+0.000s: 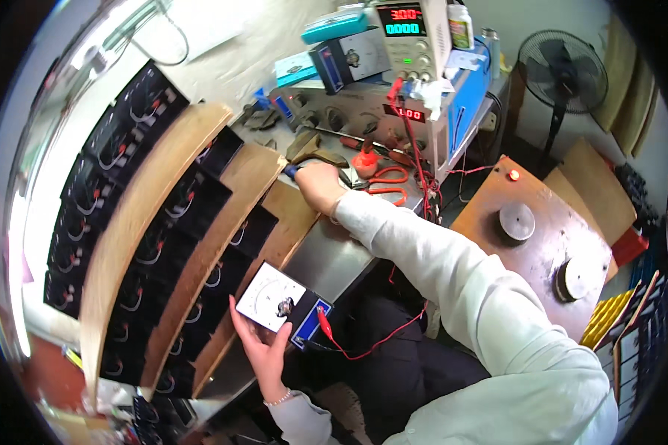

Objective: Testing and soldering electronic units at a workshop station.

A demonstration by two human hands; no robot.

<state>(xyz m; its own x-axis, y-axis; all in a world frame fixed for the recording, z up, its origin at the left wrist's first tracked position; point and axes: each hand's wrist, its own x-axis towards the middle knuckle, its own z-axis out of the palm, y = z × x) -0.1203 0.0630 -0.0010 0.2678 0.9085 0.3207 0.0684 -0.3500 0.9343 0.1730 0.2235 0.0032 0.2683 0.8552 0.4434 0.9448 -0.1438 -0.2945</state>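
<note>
The analog meter, a flat box with a white dial face, a needle and a dark blue lower panel, lies tilted at the near edge of the steel bench, propped in the left hand; that hand cups it from below, the thumb along its left side and the fingers spread under its lower edge. A red alligator clip is already clamped at the meter's right corner, and its thin red lead trails loosely down over the person's dark lap. The right hand is stretched far across the bench with the fingers curled downward and the back of the hand up; it appears closed on a small dark blue tool or probe at the bench's far-left edge, though what it grips is mostly hidden. So one connection looks made, while whatever the right hand is fetching is not yet at the meter. Just left of the bench stand rows of black battery blocks with white and red wire loops, parted by pale plywood boards. Beyond the right hand lie red-handled scissors, and behind them a bench power supply with lit digits.
</note>
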